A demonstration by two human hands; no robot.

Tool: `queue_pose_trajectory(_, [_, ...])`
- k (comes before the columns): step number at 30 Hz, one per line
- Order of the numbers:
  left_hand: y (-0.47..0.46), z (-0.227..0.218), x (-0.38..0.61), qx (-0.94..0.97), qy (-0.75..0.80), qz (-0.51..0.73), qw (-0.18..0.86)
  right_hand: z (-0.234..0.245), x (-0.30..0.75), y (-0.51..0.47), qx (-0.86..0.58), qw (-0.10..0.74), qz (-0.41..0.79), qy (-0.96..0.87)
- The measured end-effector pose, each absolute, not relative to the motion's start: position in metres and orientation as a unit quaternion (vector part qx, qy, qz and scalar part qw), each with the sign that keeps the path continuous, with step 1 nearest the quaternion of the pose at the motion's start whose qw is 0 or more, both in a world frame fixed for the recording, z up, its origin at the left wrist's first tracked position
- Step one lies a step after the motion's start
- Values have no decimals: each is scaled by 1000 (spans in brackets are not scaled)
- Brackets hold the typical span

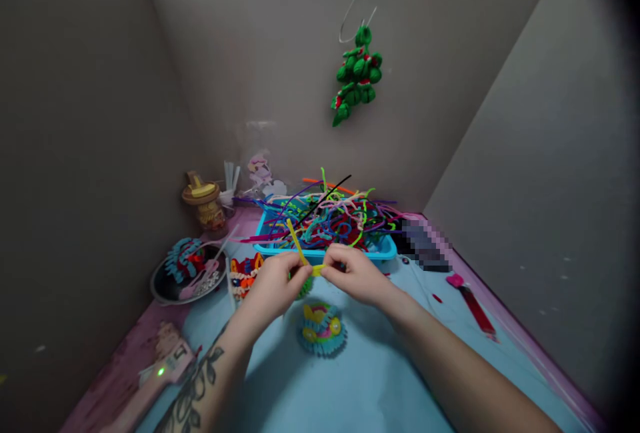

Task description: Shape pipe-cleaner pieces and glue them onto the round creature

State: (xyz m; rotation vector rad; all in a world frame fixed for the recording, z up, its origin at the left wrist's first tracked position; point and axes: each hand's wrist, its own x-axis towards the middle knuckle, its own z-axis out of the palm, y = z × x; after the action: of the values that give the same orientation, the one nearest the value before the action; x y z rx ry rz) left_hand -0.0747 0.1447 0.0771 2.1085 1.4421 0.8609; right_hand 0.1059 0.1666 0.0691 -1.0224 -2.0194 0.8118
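Observation:
A yellow pipe cleaner (pixel 296 239) is pinched between the fingertips of my left hand (pixel 280 279), one end sticking up. My right hand (pixel 353 274) grips the same pipe cleaner a short way to the right, so a small stretch runs between both hands. Just below them on the blue mat lies a round craft piece (pixel 323 329) of light blue fuzzy loops with yellow and pink parts. Behind my left fingers a green fuzzy piece (pixel 303 288) shows only in part.
A blue basket (pixel 325 254) heaped with coloured pipe cleaners stands behind my hands. To the left are a metal bowl (pixel 165 291), an orange-and-red craft piece (pixel 244 274), a lidded cup (pixel 203 201) and a pink glue gun (pixel 150 389). A green craft (pixel 357 76) hangs on the wall.

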Motion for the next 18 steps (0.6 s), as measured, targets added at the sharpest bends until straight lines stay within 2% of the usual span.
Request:
queue_pose_trajectory(5, [144,70,-62,655,560,435,262,59,96,166,-389,474,489,-620])
queue_pose_trajectory(9, [138,58,-46,564,559,520,314,50,84,161,-358,525,585,-504])
queue_pose_trajectory(14, [131,52,-36,541,548,548,327,45,72,152,-351,565,632,-397])
queue_pose_trajectory(18, [131,53,-35,555,559,530,314,43,71,151,-374,572,620,-386])
